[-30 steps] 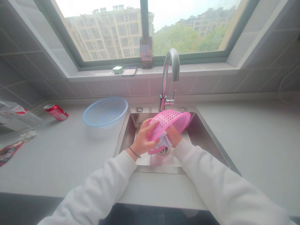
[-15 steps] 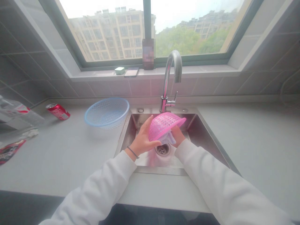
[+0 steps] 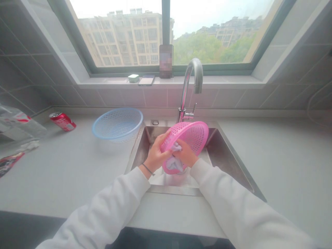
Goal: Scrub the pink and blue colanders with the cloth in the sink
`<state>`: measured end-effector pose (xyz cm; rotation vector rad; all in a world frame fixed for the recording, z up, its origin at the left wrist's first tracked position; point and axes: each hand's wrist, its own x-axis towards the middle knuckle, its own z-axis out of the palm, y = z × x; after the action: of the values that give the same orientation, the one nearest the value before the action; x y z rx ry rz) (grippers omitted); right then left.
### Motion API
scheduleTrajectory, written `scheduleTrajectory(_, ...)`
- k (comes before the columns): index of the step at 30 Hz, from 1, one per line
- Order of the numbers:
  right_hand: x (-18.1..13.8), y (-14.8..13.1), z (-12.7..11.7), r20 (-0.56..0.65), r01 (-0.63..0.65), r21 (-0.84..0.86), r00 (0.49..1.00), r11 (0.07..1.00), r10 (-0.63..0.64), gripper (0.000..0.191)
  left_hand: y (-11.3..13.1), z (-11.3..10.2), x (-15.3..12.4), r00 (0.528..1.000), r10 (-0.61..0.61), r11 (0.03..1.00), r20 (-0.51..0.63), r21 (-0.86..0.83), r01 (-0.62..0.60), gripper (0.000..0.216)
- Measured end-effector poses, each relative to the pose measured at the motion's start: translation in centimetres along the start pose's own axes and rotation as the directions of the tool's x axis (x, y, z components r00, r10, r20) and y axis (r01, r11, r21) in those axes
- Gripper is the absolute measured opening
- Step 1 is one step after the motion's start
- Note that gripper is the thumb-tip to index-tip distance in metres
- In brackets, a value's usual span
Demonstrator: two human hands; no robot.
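Note:
My left hand (image 3: 155, 156) grips the rim of a pink perforated plastic basket (image 3: 194, 133), which is tilted over the sink with its hollow facing me. My right hand (image 3: 185, 154) sits inside the basket, pressing a crumpled pale cloth (image 3: 174, 162) against the inner wall. Part of the cloth shows below my fingers, and the rest is hidden by my hand. A dark cord bracelet circles my left wrist, and white sleeves cover both forearms.
The steel sink (image 3: 228, 155) is set in a pale grey worktop (image 3: 280, 155), with a chrome faucet (image 3: 190, 83) behind it. To the left stand a blue perforated basket (image 3: 117, 109) and a red drink can (image 3: 62, 121). A phone (image 3: 146, 80) lies on the windowsill.
The pink basket has rotated from dome-up to tilted, its hollow now facing me. My right hand and the cloth are now inside it, and the drain is hidden behind it.

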<state>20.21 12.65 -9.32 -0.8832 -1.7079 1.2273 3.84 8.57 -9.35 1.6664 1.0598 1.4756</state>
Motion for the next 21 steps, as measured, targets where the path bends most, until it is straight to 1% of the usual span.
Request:
scheduleTrajectory(1,0.1,-0.1,-0.1,-0.097,-0.031,0.117,0.994,0.993,0.042,0.032,-0.1,0.1,0.0,1.000,-0.004,1.000,0.020,0.009,0.004,0.072)
scheduleTrajectory(3,0.3,-0.3,-0.4,-0.247,-0.054,0.310,0.959,0.949,0.136,0.038,-0.3,0.6,0.0,0.999,-0.018,1.000,0.045,0.010,0.018,0.072)
scheduleTrajectory(4,0.3,-0.4,-0.5,-0.291,-0.049,0.333,0.945,0.942,0.152,0.039,-0.4,0.8,0.0,0.999,-0.027,1.000,0.043,0.001,0.027,0.071)
scheduleTrajectory(5,0.3,-0.4,-0.5,-0.305,-0.037,0.289,0.943,0.956,0.129,0.039,-0.5,1.0,0.0,0.999,-0.034,0.999,0.031,-0.014,0.034,0.071)
scheduleTrajectory(6,0.3,-0.4,-0.5,-0.286,-0.011,0.189,0.956,0.982,0.066,0.036,-0.6,1.1,0.1,0.999,-0.040,0.998,0.012,-0.038,0.040,0.072)
scheduleTrajectory(7,0.2,-0.5,-0.5,-0.226,0.033,0.056,0.974,0.998,-0.019,0.032,-0.7,1.1,0.1,0.999,-0.047,0.997,-0.010,-0.067,0.046,0.072)
scheduleTrajectory(8,0.1,-0.5,-0.5,-0.122,0.089,-0.083,0.988,0.993,-0.099,0.028,-0.8,1.0,0.2,0.998,-0.059,0.994,-0.033,-0.099,0.055,0.073)
scheduleTrajectory(9,0.0,-0.5,-0.4,0.008,0.147,-0.200,0.989,0.969,-0.148,0.026,-0.8,0.8,0.3,0.996,-0.076,0.990,-0.053,-0.127,0.069,0.074)
scheduleTrajectory(10,-0.2,-0.4,-0.3,0.139,0.196,-0.281,0.977,0.939,-0.163,0.025,-0.8,0.6,0.4,0.993,-0.097,0.985,-0.068,-0.147,0.086,0.074)
scheduleTrajectory(11,-0.3,-0.4,-0.2,0.243,0.228,-0.326,0.958,0.917,-0.152,0.027,-0.8,0.4,0.5,0.990,-0.116,0.982,-0.076,-0.158,0.102,0.074)
scheduleTrajectory(12,-0.4,-0.4,-0.1,0.306,0.239,-0.345,0.943,0.908,-0.132,0.029,-0.8,0.2,0.5,0.989,-0.129,0.981,-0.076,-0.158,0.116,0.073)
scheduleTrajectory(13,-0.5,-0.3,0.0,0.325,0.233,-0.342,0.938,0.910,-0.118,0.029,-0.7,0.0,0.6,0.988,-0.134,0.981,-0.071,-0.150,0.122,0.072)
scheduleTrajectory(14,-0.5,-0.1,0.1,0.298,0.213,-0.317,0.947,0.924,-0.116,0.029,-0.6,0.0,0.5,0.990,-0.129,0.983,-0.062,-0.136,0.120,0.072)
scheduleTrajectory(15,-0.5,0.0,0.2,0.228,0.173,-0.271,0.967,0.947,-0.111,0.028,-0.5,0.0,0.5,0.992,-0.117,0.987,-0.049,-0.116,0.110,0.071)
scheduleTrajectory(16,-0.4,0.1,0.2,0.122,0.118,-0.204,0.988,0.972,-0.094,0.028,-0.4,0.1,0.4,0.995,-0.099,0.991,-0.033,-0.091,0.095,0.071)
scheduleTrajectory(17,-0.3,0.3,0.2,-0.012,0.057,-0.108,0.998,0.993,-0.058,0.029,-0.4,0.3,0.3,0.997,-0.080,0.995,-0.016,-0.062,0.079,0.070)
scheduleTrajectory(18,-0.1,0.4,0.0,-0.142,0.002,0.009,0.990,1.000,0.000,0.033,-0.3,0.5,0.2,0.998,-0.063,0.997,0.001,-0.033,0.063,0.070)
scheduleTrajectory(19,0.0,0.4,-0.1,-0.242,-0.036,0.121,0.968,0.992,0.064,0.036,-0.3,0.7,0.2,0.999,-0.051,0.999,0.017,-0.007,0.051,0.070)
scheduleTrajectory(20,0.1,0.5,-0.3,-0.305,-0.052,0.200,0.946,0.978,0.113,0.038,-0.3,0.8,0.1,0.999,-0.042,0.999,0.029,0.011,0.041,0.070)
scheduleTrajectory(21,0.2,0.4,-0.5,-0.326,-0.052,0.232,0.937,0.971,0.128,0.038,-0.4,0.9,0.1,0.999,-0.036,0.999,0.033,0.019,0.036,0.070)
